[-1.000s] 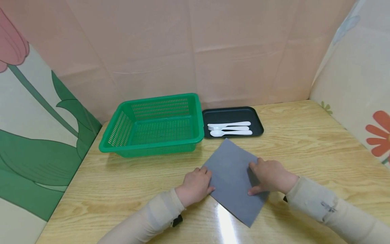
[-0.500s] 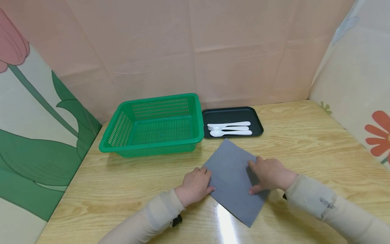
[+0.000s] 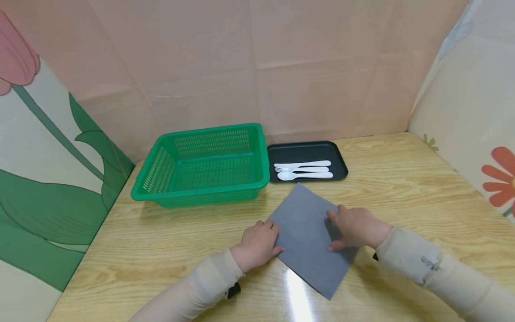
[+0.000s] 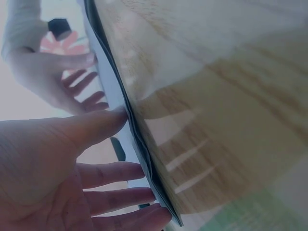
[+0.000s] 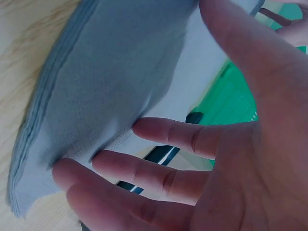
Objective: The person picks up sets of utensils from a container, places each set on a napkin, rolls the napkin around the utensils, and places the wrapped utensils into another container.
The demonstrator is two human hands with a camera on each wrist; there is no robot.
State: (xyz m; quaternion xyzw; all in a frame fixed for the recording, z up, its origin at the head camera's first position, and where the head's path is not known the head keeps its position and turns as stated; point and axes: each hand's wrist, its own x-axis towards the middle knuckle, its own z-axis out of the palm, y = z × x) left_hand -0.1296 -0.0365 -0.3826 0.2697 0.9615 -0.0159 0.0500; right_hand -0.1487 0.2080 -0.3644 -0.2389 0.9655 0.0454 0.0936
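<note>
A folded grey cloth (image 3: pixel 303 228) lies at an angle on the table, one corner close to the black tray. Several stacked layers show along its edge in the right wrist view. My left hand (image 3: pixel 259 243) rests at the cloth's left edge, its thumb and fingertips touching the border. Spread over the right part of the cloth, my right hand (image 3: pixel 356 228) presses its fingertips (image 5: pixel 72 171) into the surface, and small dents show under them. Neither hand has its fingers curled round anything.
A green plastic basket (image 3: pixel 199 195) stands at the back left. Beside it is a black tray (image 3: pixel 299 152) bearing a white knife (image 3: pixel 318 163), fork (image 3: pixel 319 169) and spoon (image 3: pixel 287 175). Behind them hangs a pink backdrop (image 3: pixel 314 67). The wooden table (image 3: pixel 402 192) extends to the right.
My right hand has shifted slightly away from me, its fingertips and thumb sliding a little over the cloth. The left hand and the cloth look unmoved.
</note>
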